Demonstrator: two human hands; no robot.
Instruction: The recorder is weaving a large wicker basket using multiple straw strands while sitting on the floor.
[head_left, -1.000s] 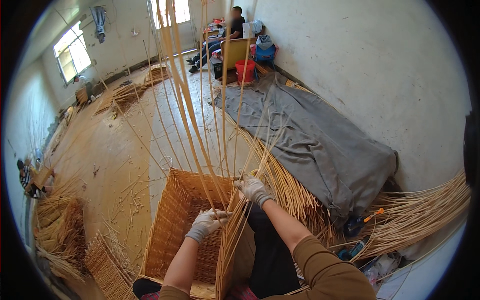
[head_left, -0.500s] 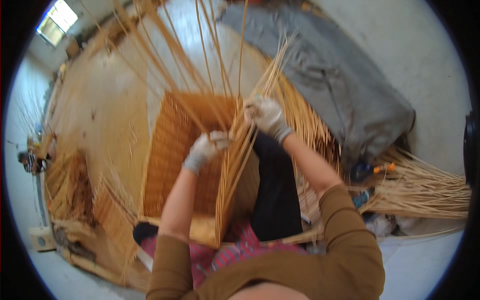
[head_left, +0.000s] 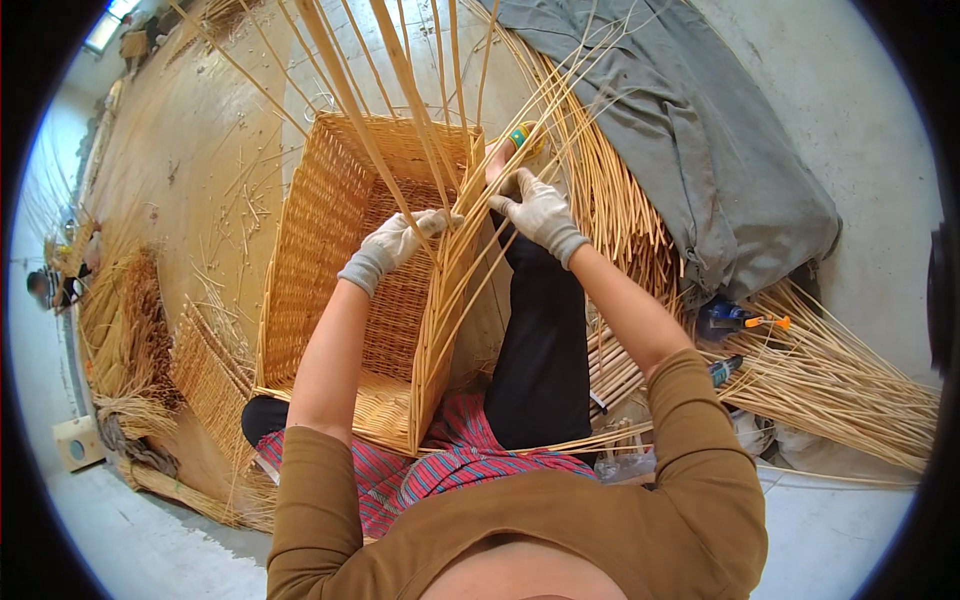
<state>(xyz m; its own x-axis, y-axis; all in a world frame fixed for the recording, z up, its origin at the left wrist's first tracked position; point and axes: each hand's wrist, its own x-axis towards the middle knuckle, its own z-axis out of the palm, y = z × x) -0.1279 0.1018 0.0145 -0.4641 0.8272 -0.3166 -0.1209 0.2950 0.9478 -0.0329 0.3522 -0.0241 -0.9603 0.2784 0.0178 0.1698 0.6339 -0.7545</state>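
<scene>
A rectangular wicker basket (head_left: pixel 310 240) lies tilted across my lap, its opening toward me. Several upright stakes (head_left: pixel 412 95) rise from its far and right edges. Loose willow rods (head_left: pixel 455 275) run along the right edge and fan out past it. My left hand (head_left: pixel 395 245), in a white glove with a grey cuff, pinches a stake at that edge, over the opening. Just to the right, my gloved right hand (head_left: pixel 542 215) has its thumb and fingers bent round the thin willow rods; its exact grip is partly hidden.
A grey cloth (head_left: pixel 700 170) covers a long pile of rods at upper right. Another bundle of rods (head_left: pixel 850 385) spreads at right, beside a blue tool with an orange tip (head_left: pixel 730 320). A woven panel (head_left: pixel 208 365) leans at left. Another person (head_left: pixel 55 288) is far left.
The view has shifted, and the basket appears higher and sharper. My right hand has turned, with its fingers now lower along the rods. My left hand stays at the basket's edge.
</scene>
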